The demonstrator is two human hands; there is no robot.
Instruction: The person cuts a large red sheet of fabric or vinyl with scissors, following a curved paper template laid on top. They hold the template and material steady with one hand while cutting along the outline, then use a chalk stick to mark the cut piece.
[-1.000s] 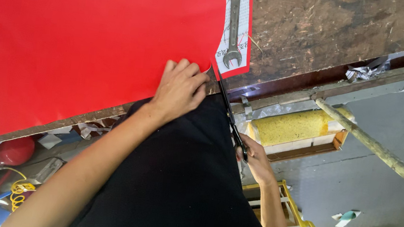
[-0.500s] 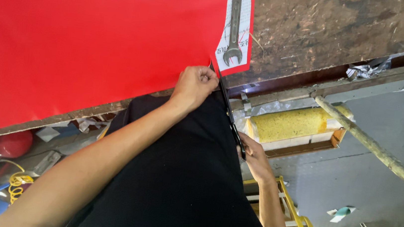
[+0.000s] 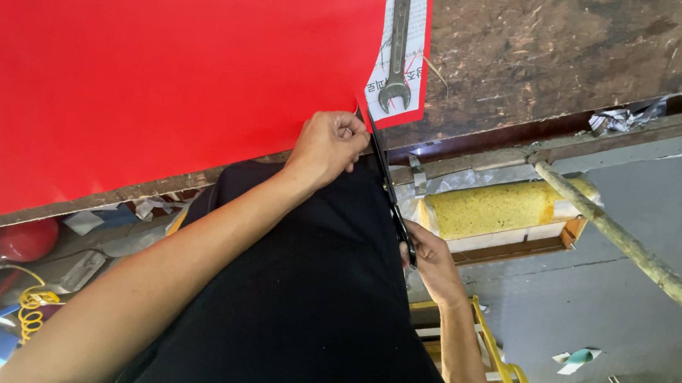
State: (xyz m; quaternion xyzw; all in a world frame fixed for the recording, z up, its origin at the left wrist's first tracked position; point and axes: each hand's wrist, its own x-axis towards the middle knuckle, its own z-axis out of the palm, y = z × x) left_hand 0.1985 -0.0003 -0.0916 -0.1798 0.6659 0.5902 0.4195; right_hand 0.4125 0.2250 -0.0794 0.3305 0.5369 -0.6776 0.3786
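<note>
The left hand (image 3: 331,144) pinches the lower edge of a large red paper sheet (image 3: 152,62) lying on a worn brown wooden table (image 3: 575,56). The right hand (image 3: 433,264) grips long black scissors (image 3: 388,190), blades pointing up at the sheet's edge. A grey steel spanner (image 3: 398,37) rests on a printed strip beside the sheet.

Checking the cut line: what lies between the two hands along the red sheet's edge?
In the head view, only the long dark scissors span from the right hand up to the left hand pinching the red sheet.
</note>
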